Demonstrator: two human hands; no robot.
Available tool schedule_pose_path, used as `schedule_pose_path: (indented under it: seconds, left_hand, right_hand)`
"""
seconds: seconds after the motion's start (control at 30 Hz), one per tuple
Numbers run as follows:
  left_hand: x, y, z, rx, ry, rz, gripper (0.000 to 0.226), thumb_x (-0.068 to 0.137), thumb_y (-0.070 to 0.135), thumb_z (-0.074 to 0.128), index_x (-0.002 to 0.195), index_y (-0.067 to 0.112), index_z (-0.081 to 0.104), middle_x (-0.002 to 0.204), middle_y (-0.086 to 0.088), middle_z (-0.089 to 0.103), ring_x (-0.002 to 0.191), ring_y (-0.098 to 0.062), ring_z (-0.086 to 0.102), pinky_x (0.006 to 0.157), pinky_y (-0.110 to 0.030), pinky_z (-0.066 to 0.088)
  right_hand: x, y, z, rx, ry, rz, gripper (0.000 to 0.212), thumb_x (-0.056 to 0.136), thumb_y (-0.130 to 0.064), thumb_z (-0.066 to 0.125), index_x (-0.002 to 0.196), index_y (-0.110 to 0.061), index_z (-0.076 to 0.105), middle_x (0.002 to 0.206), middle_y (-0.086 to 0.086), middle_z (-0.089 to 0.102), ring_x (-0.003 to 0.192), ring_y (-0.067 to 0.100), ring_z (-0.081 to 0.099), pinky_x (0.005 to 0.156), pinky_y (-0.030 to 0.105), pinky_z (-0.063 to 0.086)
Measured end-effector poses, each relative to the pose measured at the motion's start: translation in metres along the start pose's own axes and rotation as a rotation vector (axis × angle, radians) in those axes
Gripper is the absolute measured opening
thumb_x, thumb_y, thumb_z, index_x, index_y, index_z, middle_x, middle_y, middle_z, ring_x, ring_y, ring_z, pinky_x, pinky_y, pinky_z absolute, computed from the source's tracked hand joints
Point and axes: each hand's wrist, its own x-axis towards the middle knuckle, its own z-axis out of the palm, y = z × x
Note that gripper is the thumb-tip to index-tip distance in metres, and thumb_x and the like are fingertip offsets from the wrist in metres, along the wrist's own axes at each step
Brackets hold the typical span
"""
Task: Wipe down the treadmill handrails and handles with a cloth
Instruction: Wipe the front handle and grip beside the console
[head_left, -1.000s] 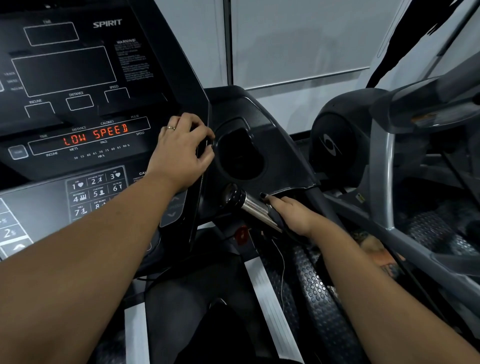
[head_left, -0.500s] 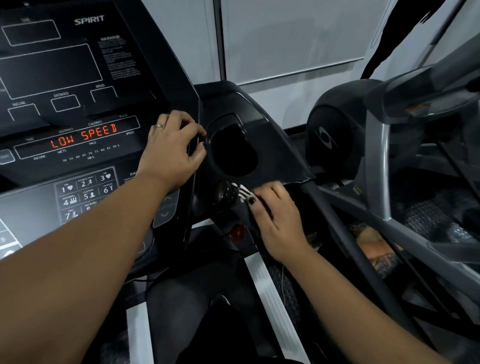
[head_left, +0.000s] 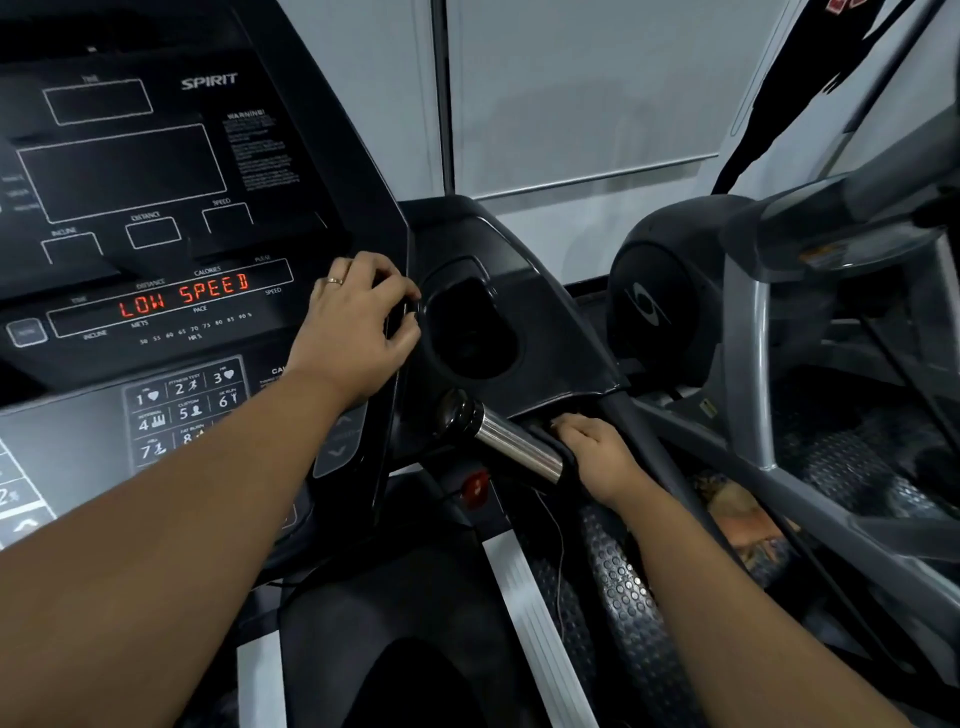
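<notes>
We record the treadmill console (head_left: 156, 234) reading LOW SPEED; the left hand (head_left: 358, 322) clamps its right edge, fingers curled just beside the arrow keys, so a stray press seems possible. On the chrome handle (head_left: 514, 441) the right hand (head_left: 597, 457) wraps a dark cloth (head_left: 558, 452), which might snag the red safety key (head_left: 475, 488) below. The cup holder (head_left: 470, 332) is too dark to show contents

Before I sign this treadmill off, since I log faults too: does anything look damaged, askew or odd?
Nothing looks broken or spilled. Two small things: the console shows LOW SPEED in red while its other windows are blank, and a thin cord hangs loose below the chrome grip.
</notes>
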Motion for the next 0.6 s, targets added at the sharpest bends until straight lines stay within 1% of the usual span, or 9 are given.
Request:
schedule_pose_path:
  seconds: [0.1,0.2,0.27,0.33,0.37,0.4,0.43,0.53,0.6]
  left_hand:
    - [-0.001,0.0,-0.001,-0.006,-0.01,-0.006,0.024,0.09,0.034,0.055,0.111,0.026,0.063,0.118,0.007,0.045,0.112,-0.017,0.041,0.099,-0.037,0.034]
    - [0.0,0.0,-0.003,-0.011,-0.025,-0.015,0.025,0.09,0.036,0.054,0.111,0.027,0.062,0.118,0.008,0.045,0.112,-0.016,0.041,0.099,-0.038,0.037]
    - [0.001,-0.001,-0.004,-0.011,-0.041,-0.018,0.025,0.09,0.036,0.054,0.111,0.027,0.062,0.118,0.007,0.045,0.111,-0.017,0.041,0.098,-0.038,0.037]
    - [0.0,0.0,-0.004,-0.014,-0.052,-0.012,0.024,0.09,0.036,0.054,0.111,0.026,0.061,0.117,0.007,0.045,0.11,-0.017,0.041,0.097,-0.039,0.039]
    - [0.001,-0.001,-0.004,-0.02,-0.052,-0.012,0.023,0.09,0.035,0.054,0.11,0.026,0.061,0.117,0.007,0.045,0.109,-0.017,0.041,0.096,-0.039,0.039]
    - [0.0,-0.001,-0.004,-0.031,-0.051,-0.013,0.023,0.091,0.035,0.054,0.11,0.025,0.062,0.117,0.007,0.046,0.109,-0.017,0.041,0.096,-0.039,0.039]
    - [0.0,-0.002,-0.004,-0.046,-0.046,-0.012,0.023,0.091,0.034,0.055,0.11,0.024,0.062,0.117,0.006,0.046,0.109,-0.017,0.042,0.096,-0.039,0.039]
    - [-0.002,-0.005,-0.004,-0.087,-0.043,-0.006,0.024,0.092,0.032,0.055,0.112,0.022,0.064,0.118,0.005,0.048,0.111,-0.017,0.043,0.098,-0.037,0.037]
    - [-0.003,-0.006,-0.003,-0.123,-0.05,-0.006,0.022,0.092,0.031,0.055,0.111,0.024,0.065,0.118,0.006,0.048,0.112,-0.016,0.043,0.099,-0.035,0.035]
  right_hand:
    - [-0.01,-0.009,0.003,0.012,0.025,0.072,0.031,0.101,-0.019,0.046,0.081,-0.006,0.067,0.082,-0.002,0.068,0.081,0.01,0.064,0.07,0.011,0.045]
    - [-0.028,-0.012,0.012,0.08,0.115,0.1,0.034,0.099,-0.038,0.048,0.086,-0.017,0.07,0.09,-0.001,0.07,0.089,0.011,0.065,0.073,0.018,0.045]
    - [-0.04,-0.02,0.022,0.073,0.172,0.054,0.042,0.089,-0.058,0.05,0.083,-0.02,0.067,0.085,-0.002,0.067,0.083,0.009,0.063,0.07,0.02,0.045]
    - [-0.045,-0.024,0.032,0.034,0.231,0.01,0.055,0.081,-0.067,0.048,0.077,-0.015,0.064,0.076,0.006,0.063,0.071,0.017,0.06,0.065,0.03,0.048]
    - [-0.046,-0.027,0.036,0.029,0.268,-0.008,0.058,0.081,-0.066,0.047,0.076,-0.011,0.062,0.074,0.011,0.062,0.069,0.023,0.06,0.066,0.037,0.049]
    - [-0.047,-0.03,0.038,0.033,0.306,-0.014,0.057,0.084,-0.063,0.046,0.075,-0.009,0.061,0.073,0.012,0.062,0.067,0.024,0.059,0.065,0.04,0.049]
    - [-0.046,-0.033,0.04,0.041,0.332,-0.01,0.051,0.088,-0.056,0.046,0.073,-0.009,0.059,0.068,0.009,0.06,0.063,0.02,0.055,0.063,0.04,0.047]
    - [-0.047,-0.044,0.043,0.056,0.352,-0.005,0.041,0.101,-0.032,0.044,0.065,-0.014,0.052,0.058,-0.006,0.05,0.055,0.006,0.045,0.06,0.031,0.04]
    - [-0.046,-0.049,0.044,0.089,0.379,-0.005,0.042,0.102,-0.027,0.043,0.061,-0.017,0.049,0.055,-0.009,0.047,0.053,0.004,0.043,0.059,0.028,0.038]
